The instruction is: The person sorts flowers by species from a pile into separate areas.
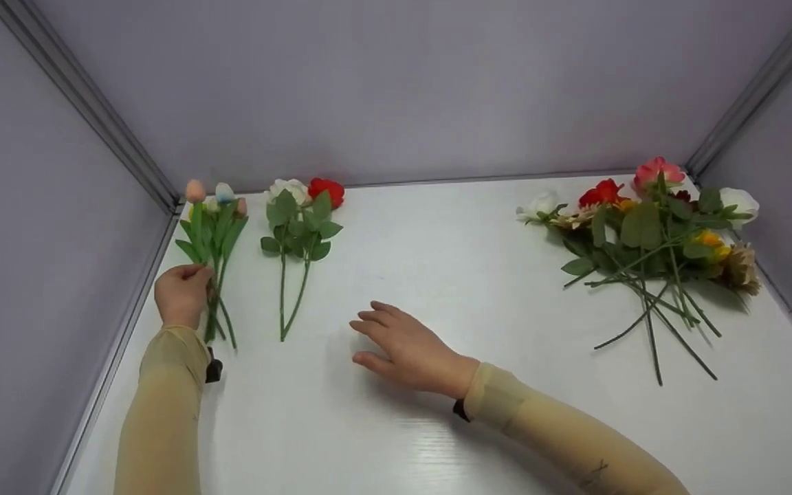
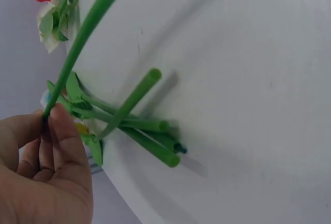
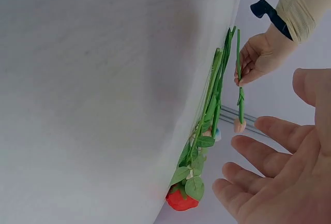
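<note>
A: Head view, left hand [image 1: 181,294]?
B: Fingers pinch thin green artificial tulip stem [image 1: 212,302], raised over tulip bunch at white surface [image 1: 396,412] left edge.
A: Right hand [image 1: 410,350]?
B: Fingers spread, holding nothing.

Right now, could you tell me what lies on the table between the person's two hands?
In the head view, the two roses, one white and one red, lie between the left hand, which pinches a tulip stem, and the open right hand.

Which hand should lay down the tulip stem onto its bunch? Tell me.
Left. The left hand already pinches the tulip stem right above the tulip bunch; the right hand hovers open, mid-table, holding nothing.
</note>
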